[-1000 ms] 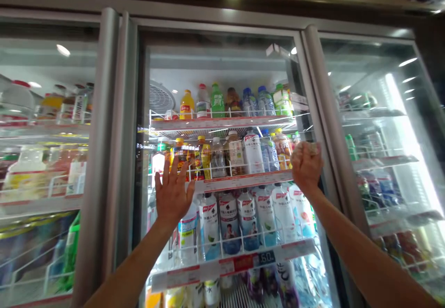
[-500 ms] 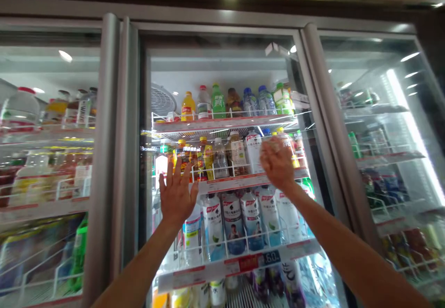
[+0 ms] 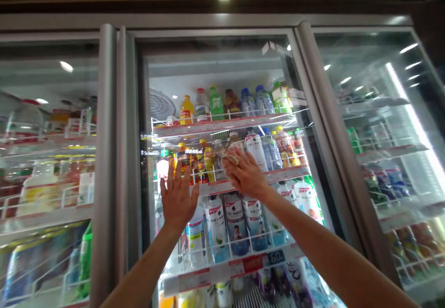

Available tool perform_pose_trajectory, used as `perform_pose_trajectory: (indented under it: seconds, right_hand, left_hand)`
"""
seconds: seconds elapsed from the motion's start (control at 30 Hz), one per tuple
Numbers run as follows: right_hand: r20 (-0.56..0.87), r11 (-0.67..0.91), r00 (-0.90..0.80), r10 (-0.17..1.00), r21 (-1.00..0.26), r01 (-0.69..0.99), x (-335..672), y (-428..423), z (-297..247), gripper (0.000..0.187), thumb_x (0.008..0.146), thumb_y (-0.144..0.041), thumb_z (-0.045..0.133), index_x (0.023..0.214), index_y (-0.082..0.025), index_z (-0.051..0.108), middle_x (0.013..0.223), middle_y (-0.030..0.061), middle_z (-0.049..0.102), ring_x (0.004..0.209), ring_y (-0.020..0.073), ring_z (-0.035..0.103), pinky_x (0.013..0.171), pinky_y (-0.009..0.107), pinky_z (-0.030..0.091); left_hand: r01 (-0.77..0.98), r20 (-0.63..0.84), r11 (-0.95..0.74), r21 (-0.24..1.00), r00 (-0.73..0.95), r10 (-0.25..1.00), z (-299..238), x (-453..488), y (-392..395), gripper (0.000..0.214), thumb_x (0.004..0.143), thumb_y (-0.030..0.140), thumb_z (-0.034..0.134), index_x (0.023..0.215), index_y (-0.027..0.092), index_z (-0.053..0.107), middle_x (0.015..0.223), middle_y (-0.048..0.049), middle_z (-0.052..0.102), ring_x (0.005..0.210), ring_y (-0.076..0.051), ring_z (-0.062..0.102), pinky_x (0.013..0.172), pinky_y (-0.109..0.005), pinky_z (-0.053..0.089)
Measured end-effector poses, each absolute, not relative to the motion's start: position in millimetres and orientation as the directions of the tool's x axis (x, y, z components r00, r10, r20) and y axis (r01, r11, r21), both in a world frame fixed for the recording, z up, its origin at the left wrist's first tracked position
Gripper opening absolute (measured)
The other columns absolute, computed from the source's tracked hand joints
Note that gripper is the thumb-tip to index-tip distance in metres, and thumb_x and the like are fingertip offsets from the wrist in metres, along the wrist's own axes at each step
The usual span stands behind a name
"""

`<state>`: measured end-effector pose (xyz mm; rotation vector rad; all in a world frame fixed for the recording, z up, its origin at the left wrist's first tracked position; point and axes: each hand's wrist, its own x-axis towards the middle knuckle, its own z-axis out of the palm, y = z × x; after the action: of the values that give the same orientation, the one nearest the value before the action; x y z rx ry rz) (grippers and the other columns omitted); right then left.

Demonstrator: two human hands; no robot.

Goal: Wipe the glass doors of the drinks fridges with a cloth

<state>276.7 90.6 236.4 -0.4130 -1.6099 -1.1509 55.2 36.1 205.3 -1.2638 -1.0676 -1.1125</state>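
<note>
- Against the door point(image 3: 222, 62), our left hand point(image 3: 178, 196) lies flat, fingers spread, holding nothing.
- Our right hand point(image 3: 245, 174) pins a cloth point(image 3: 232, 158) to the glass under half-curled fingers.
- We judge that a loose grip could drop the cloth, and leaning hard could shift the door.

glossy glass door point(image 3: 215, 67), brushed metal frame point(image 3: 107, 113)
</note>
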Motion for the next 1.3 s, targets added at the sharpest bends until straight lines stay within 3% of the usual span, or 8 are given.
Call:
perform_pose_trajectory:
  seconds: [0.17, 0.23, 0.3, 0.47, 0.53, 0.8, 1.1, 1.3]
  right_hand:
    - [0.958, 0.477, 0.195, -0.213, -0.072, 0.876, 365.6, 125.7, 257.3, 0.044, 0.086, -0.030, 0.041, 0.126, -0.015, 0.050, 0.136, 0.0147, 0.044, 0.130, 0.0272, 0.034, 0.103, 0.054, 0.030]
    - [0.934, 0.481, 0.297, -0.198, -0.172, 0.860, 368.8, 129.6, 261.3, 0.045, 0.086, -0.029, 0.040, 0.126, -0.010, 0.049, 0.134, 0.0181, 0.045, 0.130, 0.0294, 0.033, 0.102, 0.056, 0.031]
    - [0.952, 0.495, 0.228, -0.203, -0.101, 0.863, 344.9, 121.6, 254.8, 0.045, 0.086, -0.028, 0.041, 0.126, -0.011, 0.049, 0.135, 0.0176, 0.043, 0.132, 0.0292, 0.031, 0.103, 0.055, 0.031]
    - [0.913, 0.503, -0.304, -0.271, 0.404, 0.764, 256.6, 84.9, 213.4, 0.046, 0.085, -0.029, 0.045, 0.130, -0.022, 0.046, 0.142, 0.0066, 0.038, 0.138, 0.0236, 0.021, 0.109, 0.045, 0.026]
    - [0.881, 0.497, -0.388, -0.272, 0.474, 0.727, 252.6, 82.3, 203.1, 0.045, 0.085, -0.029, 0.046, 0.130, -0.025, 0.046, 0.142, 0.0032, 0.039, 0.138, 0.0210, 0.021, 0.111, 0.044, 0.022]
    - [0.950, 0.485, 0.168, -0.264, -0.020, 0.874, 353.0, 123.5, 208.2, 0.051, 0.086, -0.027, 0.044, 0.136, -0.019, 0.038, 0.142, 0.0120, 0.038, 0.135, 0.0257, 0.027, 0.107, 0.052, 0.027]
    - [0.966, 0.506, -0.133, -0.220, 0.230, 0.831, 310.2, 104.6, 179.0, 0.053, 0.085, -0.026, 0.042, 0.138, -0.021, 0.035, 0.143, 0.0100, 0.036, 0.137, 0.0226, 0.024, 0.108, 0.047, 0.028]
    - [0.920, 0.432, 0.368, -0.132, -0.281, 0.857, 397.6, 134.0, 174.8, 0.068, 0.081, -0.036, 0.042, 0.141, -0.008, 0.025, 0.145, 0.0230, 0.024, 0.134, 0.0332, 0.026, 0.101, 0.057, 0.031]
  left_hand:
    - [0.986, 0.986, 0.022, -0.162, 0.163, -0.031, 204.5, 55.9, 36.5, 0.050, 0.090, 0.033, 0.040, 0.137, 0.019, 0.037, 0.149, -0.0110, 0.024, 0.139, -0.026, 0.015, 0.112, -0.048, 0.014]
    - [0.986, 0.986, 0.024, -0.165, 0.166, -0.033, 204.4, 56.1, 36.6, 0.050, 0.090, 0.033, 0.040, 0.137, 0.018, 0.037, 0.149, -0.0114, 0.025, 0.139, -0.026, 0.015, 0.112, -0.048, 0.014]
    - [0.986, 0.985, 0.019, -0.166, 0.167, -0.036, 204.5, 55.9, 36.6, 0.050, 0.089, 0.033, 0.041, 0.137, 0.018, 0.036, 0.148, -0.0114, 0.025, 0.139, -0.026, 0.015, 0.112, -0.048, 0.014]
    - [0.985, 0.984, -0.002, -0.174, 0.174, -0.040, 205.2, 54.5, 36.8, 0.053, 0.090, 0.033, 0.041, 0.140, 0.022, 0.031, 0.149, -0.0100, 0.025, 0.139, -0.026, 0.016, 0.111, -0.049, 0.014]
    - [0.984, 0.983, -0.003, -0.177, 0.177, -0.045, 205.0, 54.2, 37.0, 0.053, 0.090, 0.033, 0.041, 0.140, 0.021, 0.030, 0.148, -0.0103, 0.026, 0.139, -0.026, 0.017, 0.111, -0.049, 0.014]
    - [0.979, 0.977, -0.012, -0.201, 0.200, -0.069, 206.1, 53.8, 37.6, 0.054, 0.089, 0.032, 0.042, 0.140, 0.020, 0.030, 0.148, -0.0116, 0.026, 0.139, -0.026, 0.016, 0.111, -0.049, 0.014]
    - [0.964, 0.965, -0.032, -0.263, 0.262, -0.030, 184.6, 75.6, 41.3, 0.060, 0.089, 0.032, 0.045, 0.143, 0.021, 0.021, 0.149, -0.0117, 0.023, 0.140, -0.028, 0.011, 0.111, -0.052, 0.014]
    - [0.966, 0.966, -0.017, -0.257, 0.257, -0.026, 180.4, 78.1, 41.1, 0.061, 0.088, 0.032, 0.045, 0.143, 0.022, 0.022, 0.148, -0.0111, 0.026, 0.140, -0.027, 0.012, 0.111, -0.052, 0.016]
